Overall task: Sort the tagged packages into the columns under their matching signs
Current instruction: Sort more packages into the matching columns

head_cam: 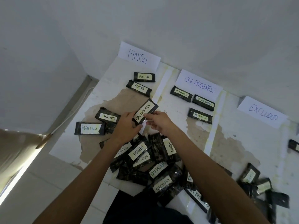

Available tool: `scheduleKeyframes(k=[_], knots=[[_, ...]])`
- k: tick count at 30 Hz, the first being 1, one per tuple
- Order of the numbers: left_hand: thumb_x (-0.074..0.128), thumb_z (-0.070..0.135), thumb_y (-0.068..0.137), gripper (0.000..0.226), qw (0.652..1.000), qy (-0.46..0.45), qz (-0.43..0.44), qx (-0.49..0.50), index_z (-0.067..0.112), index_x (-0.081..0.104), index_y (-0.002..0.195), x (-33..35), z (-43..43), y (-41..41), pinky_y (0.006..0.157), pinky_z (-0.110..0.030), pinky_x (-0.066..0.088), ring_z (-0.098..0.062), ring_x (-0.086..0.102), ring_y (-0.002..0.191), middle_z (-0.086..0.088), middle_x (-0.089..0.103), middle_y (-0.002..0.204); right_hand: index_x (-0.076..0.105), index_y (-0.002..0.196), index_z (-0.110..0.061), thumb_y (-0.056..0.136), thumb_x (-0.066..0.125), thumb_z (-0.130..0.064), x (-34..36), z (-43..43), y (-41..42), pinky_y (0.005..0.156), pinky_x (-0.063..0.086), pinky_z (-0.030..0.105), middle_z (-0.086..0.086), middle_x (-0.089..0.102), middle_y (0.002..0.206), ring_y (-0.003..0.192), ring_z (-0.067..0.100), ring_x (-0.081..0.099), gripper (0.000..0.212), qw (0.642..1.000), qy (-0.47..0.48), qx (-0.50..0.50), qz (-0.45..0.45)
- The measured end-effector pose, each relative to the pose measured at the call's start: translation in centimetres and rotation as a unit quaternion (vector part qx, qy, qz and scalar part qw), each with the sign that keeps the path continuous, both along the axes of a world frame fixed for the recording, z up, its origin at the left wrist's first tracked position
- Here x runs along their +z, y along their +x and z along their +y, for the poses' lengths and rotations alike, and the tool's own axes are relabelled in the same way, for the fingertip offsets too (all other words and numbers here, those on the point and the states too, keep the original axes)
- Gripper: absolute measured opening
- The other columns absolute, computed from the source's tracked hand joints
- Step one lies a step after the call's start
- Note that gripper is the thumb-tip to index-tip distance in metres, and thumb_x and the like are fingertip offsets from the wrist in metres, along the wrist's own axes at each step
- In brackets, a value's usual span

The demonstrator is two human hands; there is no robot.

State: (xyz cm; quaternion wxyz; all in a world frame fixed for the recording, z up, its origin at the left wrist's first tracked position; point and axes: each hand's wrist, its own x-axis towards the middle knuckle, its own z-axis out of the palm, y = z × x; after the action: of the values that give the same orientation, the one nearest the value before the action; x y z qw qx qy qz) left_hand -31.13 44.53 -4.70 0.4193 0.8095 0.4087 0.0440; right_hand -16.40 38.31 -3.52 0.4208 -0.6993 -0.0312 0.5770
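Note:
A dark package tagged ON PROGRESS point(146, 109) is held up between both hands. My left hand point(125, 125) grips its near end and my right hand point(159, 122) pinches its right edge. On the wall hang paper signs FINISH point(139, 56), ON PROGRESS point(199, 84) and EXCLUDED point(263, 112). Two FINISH packages point(142, 83) lie under the first sign, three ON PROGRESS packages point(199, 105) under the second. Two WAITING packages point(97, 124) lie at the left. A heap of unsorted tagged packages point(150, 160) sits beneath my forearms.
More dark packages point(258, 185) are scattered at the lower right, and one point(293, 145) lies at the right edge. The white floor covering point(239, 143) has brown worn patches. A wall corner and a white cable point(71, 113) run along the left.

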Motion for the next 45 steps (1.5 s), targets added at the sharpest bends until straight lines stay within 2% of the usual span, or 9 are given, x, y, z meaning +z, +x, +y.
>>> scheduleKeyframes(k=[4,8,12,18,24,28,37,41,45], knots=[[0.066,0.022,0.083,0.057,0.999,0.036,0.012,-0.019,0.010,0.043,0.133,-0.1,-0.1,0.8,0.092,-0.035,0.045,-0.024,0.050,0.109,-0.009,0.049,0.122,0.064,0.089,-0.013,0.079,0.075,-0.016,0.0,-1.1,-0.3,0.050,0.038,0.022,0.005,0.068,0.084,0.060,0.012,0.059,0.015,1.000,0.004,-0.020,0.002],[0.069,0.018,0.080,0.056,0.993,0.081,0.036,-0.072,0.008,0.046,0.130,0.0,0.6,2.6,0.089,-0.037,0.045,-0.026,0.051,0.108,-0.010,0.052,0.119,0.062,0.103,-0.014,0.078,0.074,-0.022,-0.1,-2.2,0.6,0.054,0.040,0.024,0.010,0.067,0.102,0.073,0.017,0.058,0.029,0.999,-0.010,-0.043,-0.025],[0.067,0.008,0.080,0.056,0.983,0.115,0.042,-0.136,0.003,0.045,0.132,-0.3,2.3,5.8,0.097,-0.041,0.044,-0.031,0.049,0.114,-0.014,0.050,0.127,0.046,0.126,-0.016,0.081,0.071,-0.030,-0.1,-4.2,3.8,0.075,0.048,0.029,0.006,0.057,0.117,0.096,0.019,0.057,0.054,0.985,-0.041,-0.029,-0.167],[0.055,-0.007,0.082,0.057,0.952,0.178,0.066,-0.238,0.000,0.040,0.136,-1.9,3.4,13.5,0.100,-0.043,0.039,-0.035,0.045,0.119,-0.017,0.047,0.133,0.052,0.125,-0.014,0.081,0.060,-0.023,-2.1,-8.3,9.4,0.096,0.042,0.045,0.012,0.047,0.131,0.117,0.035,0.044,0.046,0.852,-0.148,0.146,-0.481],[0.055,-0.009,0.079,0.060,0.920,0.217,0.092,-0.312,0.001,0.038,0.137,-4.3,2.7,17.7,0.095,-0.043,0.040,-0.036,0.041,0.117,-0.018,0.045,0.134,0.049,0.135,-0.020,0.091,0.043,-0.007,-4.2,-11.1,12.8,0.104,0.032,0.048,0.011,0.039,0.144,0.129,0.035,0.035,0.046,0.794,-0.180,0.218,-0.538],[0.061,-0.007,0.078,0.061,0.926,0.213,0.089,-0.299,0.000,0.041,0.135,-5.3,2.7,18.2,0.095,-0.046,0.042,-0.037,0.041,0.113,-0.021,0.046,0.129,0.053,0.132,-0.024,0.093,0.046,-0.014,-5.2,-11.4,13.2,0.098,0.033,0.044,0.008,0.046,0.137,0.123,0.032,0.039,0.041,0.774,-0.168,0.212,-0.573],[0.064,0.005,0.080,0.061,0.933,0.207,0.099,-0.279,0.006,0.041,0.137,-4.3,1.7,17.1,0.092,-0.046,0.040,-0.037,0.041,0.119,-0.018,0.040,0.138,0.052,0.129,-0.012,0.084,0.058,-0.010,-4.6,-11.9,12.0,0.096,0.036,0.042,0.016,0.049,0.127,0.112,0.037,0.044,0.045,0.784,-0.102,0.196,-0.580],[0.060,0.014,0.085,0.051,0.953,0.162,0.076,-0.246,0.009,0.047,0.134,-3.4,-0.5,13.9,0.097,-0.044,0.039,-0.033,0.041,0.120,-0.014,0.047,0.133,0.054,0.127,-0.014,0.085,0.062,-0.013,-2.3,-12.8,8.8,0.088,0.048,0.032,0.010,0.060,0.116,0.095,0.021,0.057,0.042,0.882,-0.039,0.264,-0.388],[0.057,0.013,0.085,0.045,0.965,0.114,0.065,-0.226,0.011,0.053,0.129,-2.9,-3.6,9.5,0.097,-0.045,0.041,-0.033,0.045,0.115,-0.013,0.052,0.125,0.040,0.138,-0.018,0.080,0.072,-0.026,-2.3,-13.2,4.8,0.089,0.050,0.035,0.009,0.062,0.115,0.102,0.024,0.060,0.066,0.894,-0.063,0.323,-0.305]])
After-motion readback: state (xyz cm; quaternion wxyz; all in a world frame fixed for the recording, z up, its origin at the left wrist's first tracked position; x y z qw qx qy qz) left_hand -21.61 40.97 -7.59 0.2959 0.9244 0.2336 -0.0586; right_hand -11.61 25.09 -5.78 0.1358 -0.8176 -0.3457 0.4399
